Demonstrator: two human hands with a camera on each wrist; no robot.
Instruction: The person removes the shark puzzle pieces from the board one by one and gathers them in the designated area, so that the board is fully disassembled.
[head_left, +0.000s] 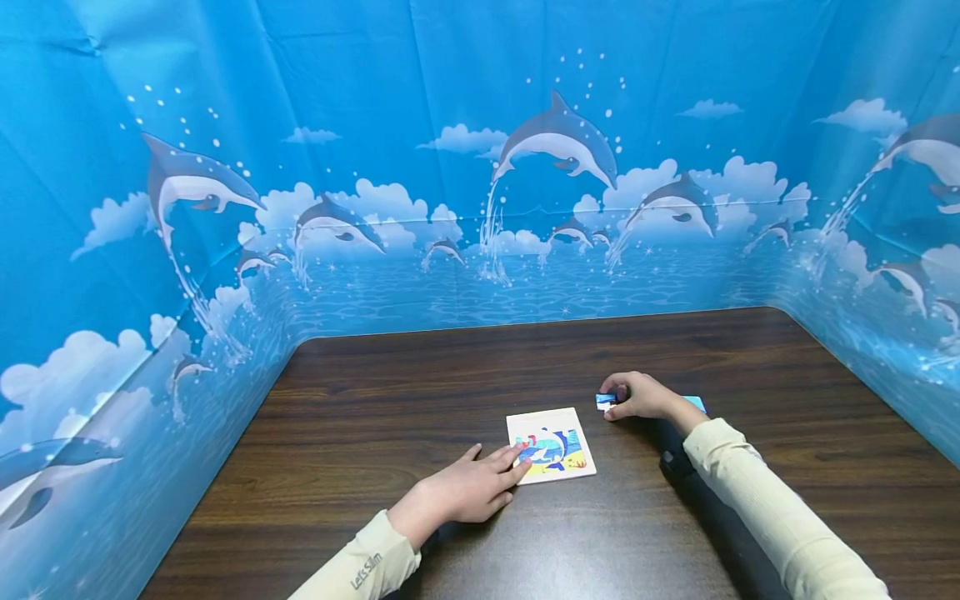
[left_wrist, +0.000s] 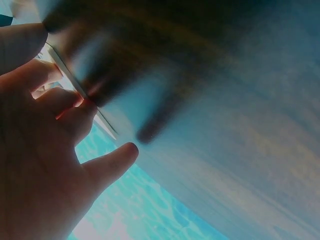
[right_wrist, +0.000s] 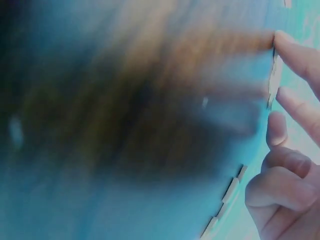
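Head cam: left hand (head_left: 472, 487) is loose, grip released, fingers resting on a square white-bordered board with a colorful sea-animal picture (head_left: 558, 454), on the dark brown wood-grain table (head_left: 420, 375). Right hand (head_left: 639, 396) has its grip pinching a small flat blue-and-white piece (head_left: 604, 401), nearer the table's far right corner than the board. Left wrist: fingers at the board's edge. Right wrist: fingertips on the piece, more thin pieces (right_wrist: 230, 190) nearby.
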